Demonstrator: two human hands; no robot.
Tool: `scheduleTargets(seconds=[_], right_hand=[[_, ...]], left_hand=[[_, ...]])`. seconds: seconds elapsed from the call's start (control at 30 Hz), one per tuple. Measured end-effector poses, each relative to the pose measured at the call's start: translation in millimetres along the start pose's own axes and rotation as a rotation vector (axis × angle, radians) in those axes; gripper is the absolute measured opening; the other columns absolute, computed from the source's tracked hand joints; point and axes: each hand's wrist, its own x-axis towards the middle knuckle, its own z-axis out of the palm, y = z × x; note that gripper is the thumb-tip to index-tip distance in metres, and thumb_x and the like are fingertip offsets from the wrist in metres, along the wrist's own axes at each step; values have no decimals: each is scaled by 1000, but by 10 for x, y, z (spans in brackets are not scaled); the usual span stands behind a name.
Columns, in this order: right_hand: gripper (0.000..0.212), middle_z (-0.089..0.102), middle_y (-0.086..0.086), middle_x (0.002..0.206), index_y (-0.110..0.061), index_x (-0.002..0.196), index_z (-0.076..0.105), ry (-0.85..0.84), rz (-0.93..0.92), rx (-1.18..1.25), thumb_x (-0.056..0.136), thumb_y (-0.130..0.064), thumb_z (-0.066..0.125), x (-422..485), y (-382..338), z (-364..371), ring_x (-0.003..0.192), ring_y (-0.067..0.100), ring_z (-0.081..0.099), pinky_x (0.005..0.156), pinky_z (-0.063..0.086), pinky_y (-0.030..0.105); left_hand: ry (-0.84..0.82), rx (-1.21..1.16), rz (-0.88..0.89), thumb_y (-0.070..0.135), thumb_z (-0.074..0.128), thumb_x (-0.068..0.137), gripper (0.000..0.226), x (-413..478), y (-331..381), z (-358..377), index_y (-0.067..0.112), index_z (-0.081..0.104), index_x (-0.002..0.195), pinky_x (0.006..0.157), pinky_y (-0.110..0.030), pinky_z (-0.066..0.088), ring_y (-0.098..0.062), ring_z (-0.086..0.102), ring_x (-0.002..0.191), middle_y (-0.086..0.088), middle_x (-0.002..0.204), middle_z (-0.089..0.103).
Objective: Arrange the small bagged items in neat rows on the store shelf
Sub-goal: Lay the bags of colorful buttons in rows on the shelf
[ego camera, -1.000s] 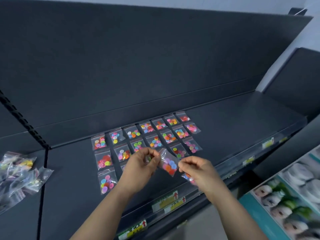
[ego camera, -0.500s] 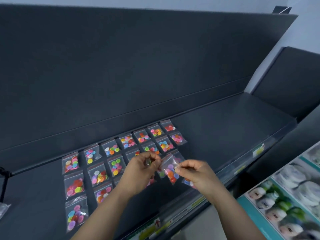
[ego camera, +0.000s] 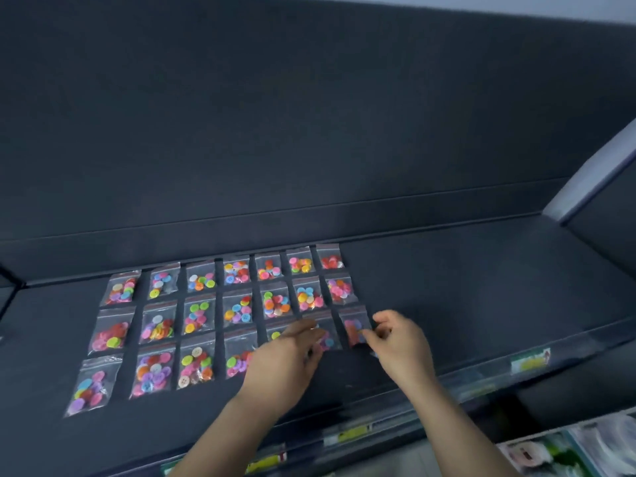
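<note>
Both hands have dropped from mid-air onto the shelf [ego camera: 481,304]. The left hand [ego camera: 285,356] presses flat fingers on a front-row bag [ego camera: 327,339]; the right hand [ego camera: 399,342] pinches the button bag [ego camera: 354,327] at that row's right end. Next, probably: let go, squaring it with the rows behind [ego camera: 261,270].
</note>
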Motion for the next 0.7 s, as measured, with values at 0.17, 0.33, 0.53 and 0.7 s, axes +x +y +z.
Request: scheduleTargets(seconds=[0.17,0.33,0.53,0.7], right_hand=[[38,51,-10,95,-32,127,59,-55,-271,-99,90,-37,61,-10,62,-80,75,8,58,64,47,23],[36,50,-11,98,-38,129,56,-128,-347,-217,93,-43,53,40,64,-57,76,9,59,56,39,19],[37,53,-9,94,-33,129,58,-103,-350,-91,92,-40,57,51,99,-71,73,7,56,60,44,19],[22,62,-13,96,-31,111,68,-123,-304,197,90,-34,62,-15,55,-160,84,2,60,70,46,11]], left_hand=[[29,135,-18,31,50,95,36,-33,16,170,37,54,130,66,-31,56,-14,69,94,18,143,45],[47,181,-50,31,47,97,40,-69,74,242,39,47,136,69,-30,57,-13,67,100,19,148,38],[149,48,-102,33,56,94,36,-127,138,207,29,56,129,68,-27,56,-12,68,89,11,136,52],[312,-633,-472,24,54,95,23,-297,170,-32,29,55,117,63,-18,47,-4,57,64,10,92,63]])
